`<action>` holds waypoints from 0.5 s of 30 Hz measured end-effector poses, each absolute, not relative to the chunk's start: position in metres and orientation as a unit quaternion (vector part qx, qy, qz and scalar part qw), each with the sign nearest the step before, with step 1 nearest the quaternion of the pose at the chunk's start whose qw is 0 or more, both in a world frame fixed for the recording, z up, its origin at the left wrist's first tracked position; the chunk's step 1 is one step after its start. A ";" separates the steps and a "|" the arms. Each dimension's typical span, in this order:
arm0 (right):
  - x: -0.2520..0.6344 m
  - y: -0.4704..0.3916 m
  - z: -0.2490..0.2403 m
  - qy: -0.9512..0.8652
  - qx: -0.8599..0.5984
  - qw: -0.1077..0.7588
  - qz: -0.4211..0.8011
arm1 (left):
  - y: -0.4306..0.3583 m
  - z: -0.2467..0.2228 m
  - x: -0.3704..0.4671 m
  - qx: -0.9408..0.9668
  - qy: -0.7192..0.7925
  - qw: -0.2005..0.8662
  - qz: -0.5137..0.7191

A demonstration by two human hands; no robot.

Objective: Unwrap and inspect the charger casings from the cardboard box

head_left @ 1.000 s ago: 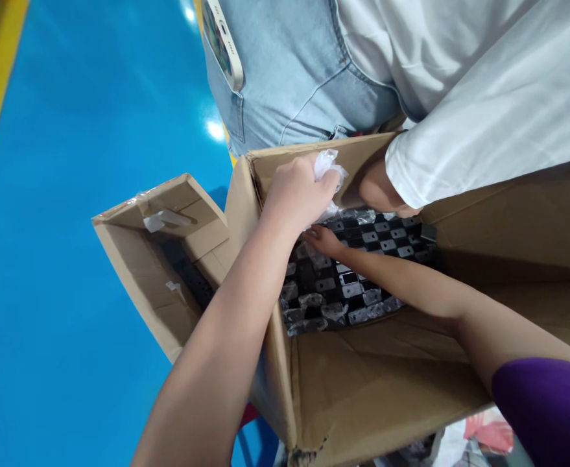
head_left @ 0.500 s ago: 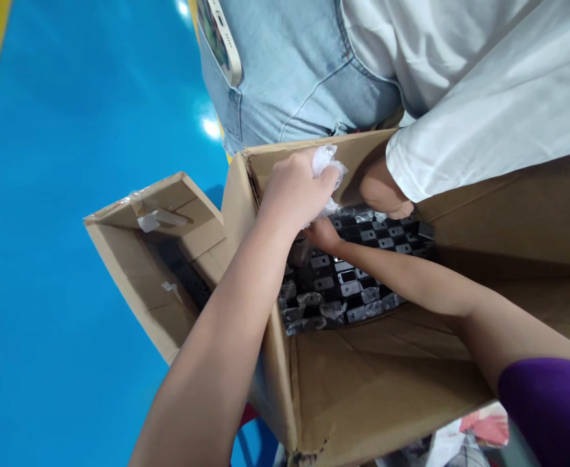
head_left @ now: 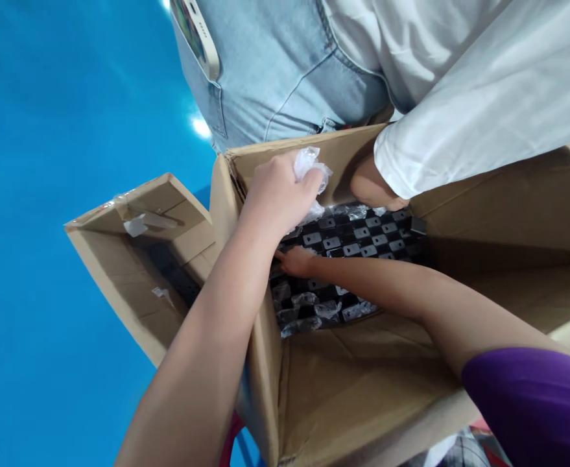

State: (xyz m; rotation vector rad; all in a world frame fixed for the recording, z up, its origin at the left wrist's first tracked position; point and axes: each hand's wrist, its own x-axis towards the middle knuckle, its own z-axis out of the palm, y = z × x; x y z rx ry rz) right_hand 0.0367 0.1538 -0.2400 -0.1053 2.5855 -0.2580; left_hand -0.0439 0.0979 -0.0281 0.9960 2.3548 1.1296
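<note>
My left hand (head_left: 279, 191) is closed around crumpled clear plastic bags (head_left: 310, 170), above the far left corner of a large cardboard box (head_left: 343, 402). Down inside the box my right hand (head_left: 298, 261) reaches to the left end of a layer of black block-like parts (head_left: 351, 249). One of its fingers stretches out to the left, over the parts; the fingertips are partly hidden by my left forearm, so its grip is unclear. The parts stand packed in rows, and thin clear plastic (head_left: 327, 310) covers some along the near and far edges.
A co-worker in a white sleeve (head_left: 411, 155) and jeans stands at the far side, one hand (head_left: 377, 186) inside the box. A phone (head_left: 200, 39) sticks out of the jeans pocket. A smaller open carton (head_left: 100, 259) stands at left on the blue floor (head_left: 36, 292).
My right hand has moved away from the plastic bags, down and left onto the parts. My left hand still holds the bags. The whole view has shifted slightly.
</note>
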 end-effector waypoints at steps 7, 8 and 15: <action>0.050 0.161 -0.248 0.970 -0.076 0.224 -0.059 | 0.098 -0.029 -0.044 0.353 0.829 0.167 0.400; 0.050 0.161 -0.250 0.971 -0.074 0.219 -0.058 | 0.098 -0.029 -0.044 0.352 0.829 0.165 0.403; 0.042 0.155 -0.257 0.970 -0.113 0.191 -0.097 | 0.097 -0.030 -0.043 0.347 0.827 0.164 0.412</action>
